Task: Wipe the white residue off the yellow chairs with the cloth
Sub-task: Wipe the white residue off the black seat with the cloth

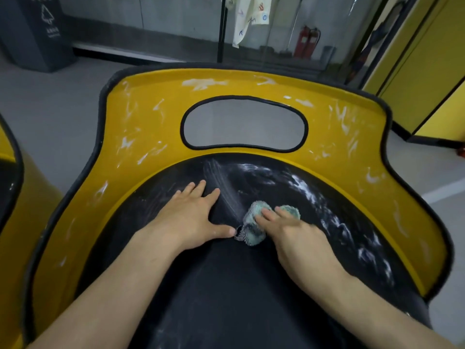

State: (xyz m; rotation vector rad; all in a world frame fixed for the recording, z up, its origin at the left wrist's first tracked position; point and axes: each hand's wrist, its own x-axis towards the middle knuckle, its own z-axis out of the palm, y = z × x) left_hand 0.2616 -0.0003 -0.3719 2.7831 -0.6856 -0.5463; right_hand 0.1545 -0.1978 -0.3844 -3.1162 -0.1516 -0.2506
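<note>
Right hand lies flat on top of the cloth, fingers out fairly straight and pressing down, not curled round it; the hand is a bit blurred. The cloth is a bunched grey-green rag, mid-seat, poking out ahead of and to the left of the fingers. Left hand is just beside it, palm down on the black seat, fingers spread, holding nothing, thumb tip almost at the cloth edge. White residue smears the seat's far and right part. More streaks cover the yellow chair shell all round, including above the oval cutout in the back. A second yellow chair is cut off at the left edge. Grey floor beyond. Dark bin stands top left, red fire extinguishers behind glass, yellow panels on the right.
</note>
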